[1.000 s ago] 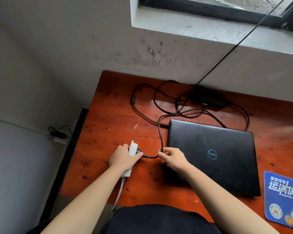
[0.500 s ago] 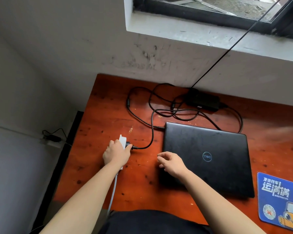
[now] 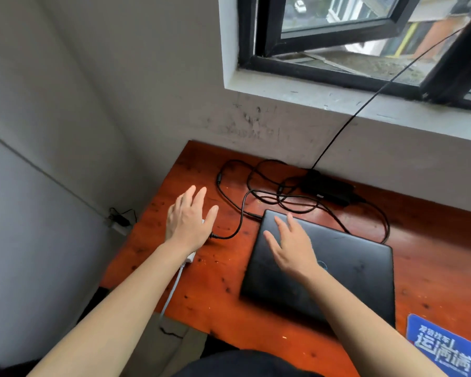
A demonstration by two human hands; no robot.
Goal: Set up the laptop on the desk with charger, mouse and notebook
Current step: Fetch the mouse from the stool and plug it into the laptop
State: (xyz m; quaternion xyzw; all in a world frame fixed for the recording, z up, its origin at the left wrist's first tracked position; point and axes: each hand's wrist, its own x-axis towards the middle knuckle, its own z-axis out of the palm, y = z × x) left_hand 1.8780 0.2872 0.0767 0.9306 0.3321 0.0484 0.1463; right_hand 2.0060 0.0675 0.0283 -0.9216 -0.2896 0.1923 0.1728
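A closed black laptop (image 3: 346,268) lies on the red-brown wooden desk (image 3: 430,268). My right hand (image 3: 291,246) hovers flat over its left part, fingers spread, holding nothing. My left hand (image 3: 188,219) is open above a white power strip (image 3: 191,257), which it mostly hides. The black charger cable (image 3: 239,221) runs from the strip in loops to the charger brick (image 3: 326,190) at the back of the desk, and another lead reaches the laptop's back left corner.
A blue printed mouse pad (image 3: 446,346) lies at the desk's right front. A thin black wire (image 3: 378,93) rises from the desk's back up through the open window. A white cord (image 3: 172,292) drops off the left front edge. The wall stands close on the left.
My left hand let go of the white power strip and opened above it. My right hand released the cable and moved right onto the laptop lid. The view tilted upward.
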